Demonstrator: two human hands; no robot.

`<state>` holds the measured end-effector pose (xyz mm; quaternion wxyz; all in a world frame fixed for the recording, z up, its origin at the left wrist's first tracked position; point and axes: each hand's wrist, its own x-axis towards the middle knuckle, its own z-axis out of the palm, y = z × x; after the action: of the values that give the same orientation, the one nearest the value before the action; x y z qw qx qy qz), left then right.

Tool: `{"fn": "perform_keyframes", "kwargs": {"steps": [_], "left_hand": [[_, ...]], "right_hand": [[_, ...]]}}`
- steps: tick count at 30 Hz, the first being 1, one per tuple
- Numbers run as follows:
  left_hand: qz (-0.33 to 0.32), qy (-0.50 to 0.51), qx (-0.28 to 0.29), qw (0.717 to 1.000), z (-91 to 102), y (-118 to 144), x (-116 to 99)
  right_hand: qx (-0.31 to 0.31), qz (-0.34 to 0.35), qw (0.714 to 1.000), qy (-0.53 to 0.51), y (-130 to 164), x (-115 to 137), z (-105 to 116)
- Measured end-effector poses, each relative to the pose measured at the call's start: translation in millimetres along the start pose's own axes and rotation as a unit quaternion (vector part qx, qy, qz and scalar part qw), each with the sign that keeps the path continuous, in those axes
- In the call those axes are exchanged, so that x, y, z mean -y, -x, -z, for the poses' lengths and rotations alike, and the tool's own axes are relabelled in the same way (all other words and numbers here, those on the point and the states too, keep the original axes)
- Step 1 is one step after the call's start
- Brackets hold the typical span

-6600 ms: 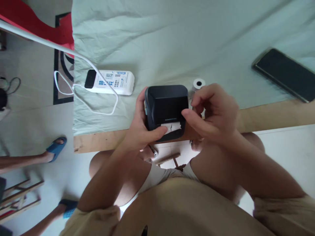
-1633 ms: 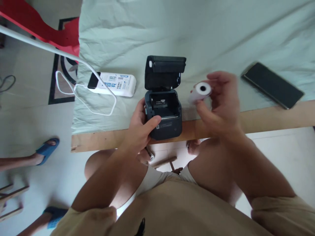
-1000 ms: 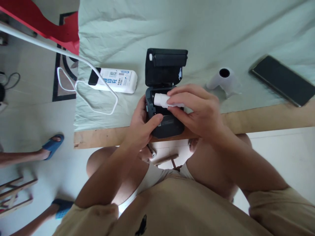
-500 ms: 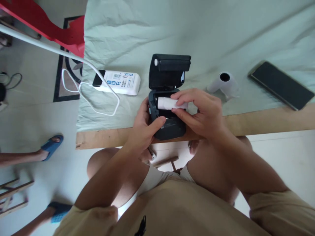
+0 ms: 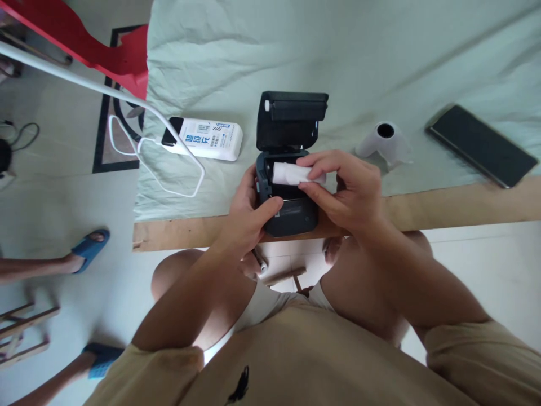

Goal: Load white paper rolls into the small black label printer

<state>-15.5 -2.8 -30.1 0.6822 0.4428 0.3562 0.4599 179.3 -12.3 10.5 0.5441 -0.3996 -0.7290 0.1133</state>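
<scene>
Since the frames just before, the small white paper roll [image 5: 291,173] has come from up beside the printer down into its open bay, and a second, larger white roll [image 5: 382,141] now stands on the pale green cloth [image 5: 338,51]. On the left lie a white power bank [image 5: 207,138] and its looped white cable [image 5: 169,175]. The left hand [image 5: 249,217] grips the black boxy label printer [image 5: 287,197] at the tabletop [image 5: 465,200] edge, thumb on its front. The right hand [image 5: 346,192] pinches the roll's right end. It looks best to seat the roll level, square to the bay walls. It is a smooth, narrow, tightly wound cylinder. A dark phone [image 5: 482,145] lies far right.
</scene>
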Motion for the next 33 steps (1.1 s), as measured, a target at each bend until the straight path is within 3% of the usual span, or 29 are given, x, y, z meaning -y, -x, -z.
{"fn": "perform_keyframes", "kwargs": {"steps": [4,10,20,25,33], "left_hand": [[-0.006,-0.007,0.0,1.0,-1.7,1.6,-2.2],[-0.007,-0.001,-0.003,1.0,-1.9,0.9,-2.5],[-0.001,0.014,-0.011,1.0,-3.9,1.6,-5.1],[-0.009,0.006,-0.007,1.0,-3.2,1.7,-3.4],[-0.006,0.007,-0.009,1.0,-3.0,1.5,-4.2]], "right_hand": [[-0.042,-0.001,0.999,0.022,0.7,3.8,1.2],[0.004,0.002,0.996,0.092,0.7,-0.3,1.3],[-0.024,0.006,1.0,0.018,-1.5,0.1,1.9],[-0.009,-0.026,0.998,0.061,3.3,-1.2,3.5],[-0.023,-0.012,1.0,0.012,2.6,0.7,3.2]]}}
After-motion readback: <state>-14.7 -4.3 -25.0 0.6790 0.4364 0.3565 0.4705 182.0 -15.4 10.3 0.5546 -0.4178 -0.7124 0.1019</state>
